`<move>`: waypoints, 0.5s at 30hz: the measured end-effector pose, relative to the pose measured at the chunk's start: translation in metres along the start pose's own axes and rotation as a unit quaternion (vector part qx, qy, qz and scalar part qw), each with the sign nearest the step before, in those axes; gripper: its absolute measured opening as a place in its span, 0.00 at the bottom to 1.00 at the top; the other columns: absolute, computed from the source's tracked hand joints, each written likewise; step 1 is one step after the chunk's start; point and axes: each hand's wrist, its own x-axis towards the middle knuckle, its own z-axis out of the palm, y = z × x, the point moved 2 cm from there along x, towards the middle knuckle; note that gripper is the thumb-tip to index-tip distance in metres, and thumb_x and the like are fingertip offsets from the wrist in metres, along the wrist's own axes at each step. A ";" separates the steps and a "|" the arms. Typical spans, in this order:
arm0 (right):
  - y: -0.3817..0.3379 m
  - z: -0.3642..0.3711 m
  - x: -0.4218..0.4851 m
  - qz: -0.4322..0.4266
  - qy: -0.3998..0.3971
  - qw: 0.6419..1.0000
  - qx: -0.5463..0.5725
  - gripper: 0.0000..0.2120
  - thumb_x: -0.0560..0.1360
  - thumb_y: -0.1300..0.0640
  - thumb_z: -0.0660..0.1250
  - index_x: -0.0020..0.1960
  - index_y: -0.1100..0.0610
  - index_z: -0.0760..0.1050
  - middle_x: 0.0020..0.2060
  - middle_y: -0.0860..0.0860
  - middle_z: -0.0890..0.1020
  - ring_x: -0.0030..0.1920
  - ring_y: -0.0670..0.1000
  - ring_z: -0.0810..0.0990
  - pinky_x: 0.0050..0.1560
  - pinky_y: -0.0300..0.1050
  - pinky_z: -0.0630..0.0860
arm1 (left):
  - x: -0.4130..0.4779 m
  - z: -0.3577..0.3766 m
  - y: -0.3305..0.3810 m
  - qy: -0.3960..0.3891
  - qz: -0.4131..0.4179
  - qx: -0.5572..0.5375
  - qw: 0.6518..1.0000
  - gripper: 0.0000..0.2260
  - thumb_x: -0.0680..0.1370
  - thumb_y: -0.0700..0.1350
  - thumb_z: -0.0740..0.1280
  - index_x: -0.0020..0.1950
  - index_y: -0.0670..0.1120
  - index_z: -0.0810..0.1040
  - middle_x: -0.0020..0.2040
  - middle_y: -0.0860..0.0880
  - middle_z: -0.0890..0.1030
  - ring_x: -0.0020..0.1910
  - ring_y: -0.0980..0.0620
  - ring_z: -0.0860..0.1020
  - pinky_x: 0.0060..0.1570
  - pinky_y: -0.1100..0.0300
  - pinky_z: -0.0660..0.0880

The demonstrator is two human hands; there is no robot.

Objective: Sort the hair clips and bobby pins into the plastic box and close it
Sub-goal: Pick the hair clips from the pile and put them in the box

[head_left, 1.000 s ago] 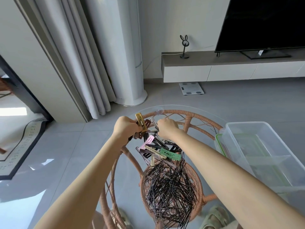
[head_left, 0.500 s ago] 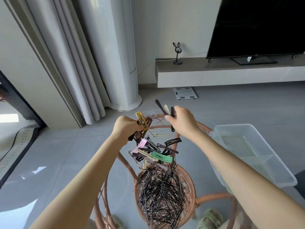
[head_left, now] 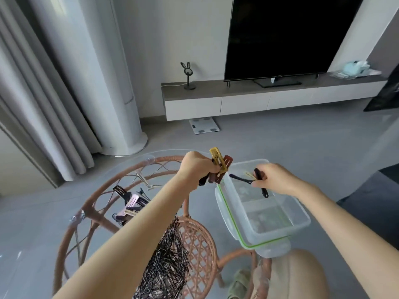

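Observation:
My left hand (head_left: 197, 169) grips a bunch of hair clips (head_left: 220, 165), yellow and brown ones showing, just left of the clear plastic box (head_left: 300, 222). My right hand (head_left: 274, 179) hovers over the box's far compartment, holding a few dark and cream clips (head_left: 255, 180). The box is open, divided inside, and rests on its green-rimmed lid (head_left: 233, 219). More coloured clips (head_left: 129, 205) lie on the glass tabletop (head_left: 138, 164) at the left. A heap of black bobby pins (head_left: 166, 264) lies partly hidden under my left forearm.
The round glass top sits on a rattan frame (head_left: 95, 212). Beyond it are grey floor, a white column fan (head_left: 121, 117), curtains, a bathroom scale (head_left: 204, 125), and a TV bench (head_left: 269, 98). My knee (head_left: 298, 275) and a sandal (head_left: 239, 281) are at the lower right.
My right hand has swung right with its clips, from above the pile to over the box. The left hand followed to the box's edge. The view turned right.

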 end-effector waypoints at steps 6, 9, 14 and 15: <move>0.014 0.000 -0.012 0.006 0.103 0.994 0.043 0.10 0.73 0.59 0.66 0.54 0.59 0.78 0.48 0.57 0.83 0.49 0.57 0.80 0.51 0.48 0.74 | 0.017 0.073 0.023 -0.003 0.036 0.124 0.992 0.07 0.69 0.40 0.67 0.36 0.37 0.80 0.31 0.42 0.77 0.29 0.45 0.72 0.29 0.61 0.69; 0.022 -0.008 -0.030 0.021 0.249 0.968 -0.035 0.10 0.74 0.60 0.64 0.54 0.58 0.77 0.49 0.56 0.82 0.52 0.60 0.77 0.49 0.50 0.73 | 0.025 0.097 0.027 -0.004 0.067 0.214 0.975 0.08 0.71 0.39 0.65 0.33 0.37 0.74 0.28 0.45 0.73 0.29 0.45 0.72 0.31 0.59 0.69; 0.048 0.010 -0.049 0.182 0.101 0.978 0.023 0.24 0.77 0.48 0.58 0.70 0.56 0.61 0.65 0.59 0.72 0.63 0.61 0.72 0.59 0.52 0.69 | 0.027 0.100 0.021 -0.029 0.115 0.290 0.950 0.14 0.74 0.42 0.64 0.30 0.42 0.66 0.30 0.47 0.69 0.30 0.48 0.70 0.27 0.61 0.66; 0.052 0.016 -0.050 0.201 0.070 0.974 0.078 0.26 0.77 0.46 0.57 0.71 0.57 0.59 0.67 0.58 0.70 0.65 0.60 0.70 0.61 0.52 0.67 | 0.028 0.094 0.018 -0.011 0.130 0.273 0.953 0.08 0.74 0.41 0.64 0.35 0.41 0.73 0.35 0.46 0.75 0.37 0.45 0.75 0.33 0.60 0.71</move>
